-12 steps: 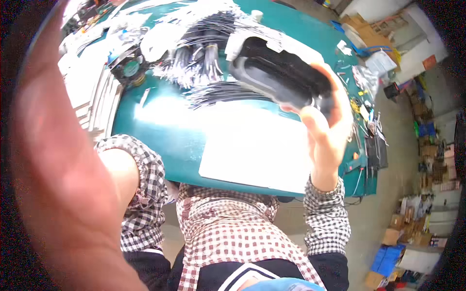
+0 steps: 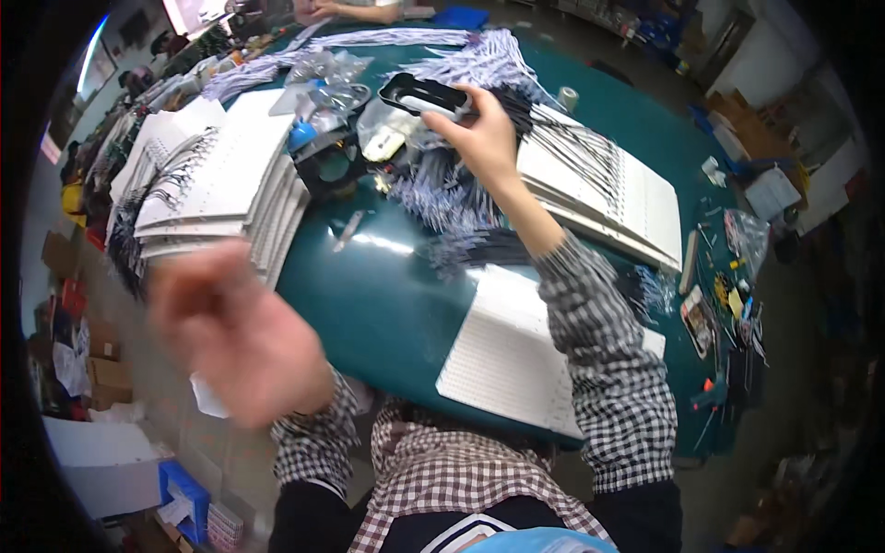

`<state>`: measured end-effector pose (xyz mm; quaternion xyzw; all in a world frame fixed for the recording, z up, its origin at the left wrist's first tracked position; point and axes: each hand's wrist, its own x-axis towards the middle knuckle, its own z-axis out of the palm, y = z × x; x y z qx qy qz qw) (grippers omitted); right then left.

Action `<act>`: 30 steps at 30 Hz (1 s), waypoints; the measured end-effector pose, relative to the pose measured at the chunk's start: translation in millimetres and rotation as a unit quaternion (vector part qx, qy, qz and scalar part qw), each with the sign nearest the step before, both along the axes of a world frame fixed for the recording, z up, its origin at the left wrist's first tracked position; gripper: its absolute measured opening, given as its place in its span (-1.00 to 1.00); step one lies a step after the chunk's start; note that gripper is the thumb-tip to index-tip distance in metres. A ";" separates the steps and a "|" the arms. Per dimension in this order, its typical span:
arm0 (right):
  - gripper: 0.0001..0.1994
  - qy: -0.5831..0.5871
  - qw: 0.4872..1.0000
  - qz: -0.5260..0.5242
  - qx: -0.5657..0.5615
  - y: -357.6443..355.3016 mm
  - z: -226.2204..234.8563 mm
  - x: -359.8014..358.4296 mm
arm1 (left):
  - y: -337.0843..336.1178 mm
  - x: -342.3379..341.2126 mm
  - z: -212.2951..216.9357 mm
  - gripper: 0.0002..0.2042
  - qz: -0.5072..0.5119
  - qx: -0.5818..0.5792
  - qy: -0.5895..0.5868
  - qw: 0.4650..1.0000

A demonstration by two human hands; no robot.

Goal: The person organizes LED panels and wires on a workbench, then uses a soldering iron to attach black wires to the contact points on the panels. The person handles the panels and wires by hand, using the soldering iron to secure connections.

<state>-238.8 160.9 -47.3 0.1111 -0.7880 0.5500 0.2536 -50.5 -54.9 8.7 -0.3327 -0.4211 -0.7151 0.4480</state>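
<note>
The right hand (image 2: 488, 143), partly closed, grips a hollow, rounded black case (image 2: 429, 88); the left hand (image 2: 244, 336), nearer, is blurred, grip indeterminable.

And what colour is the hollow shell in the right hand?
The hollow shell is black, seen best in the head view.

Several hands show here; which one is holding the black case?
The wearer's right hand, holding the black case by its right end. The wearer's left hand, blurred at lower left, is away from it, as is the co-worker's hand up top.
</note>
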 end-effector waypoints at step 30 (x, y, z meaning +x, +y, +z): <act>-0.64 0.216 0.854 0.089 0.464 -82.1 -106.0 -177.1 | 92.2 -240.0 -201.4 -0.64 0.081 -0.305 -0.430 0.846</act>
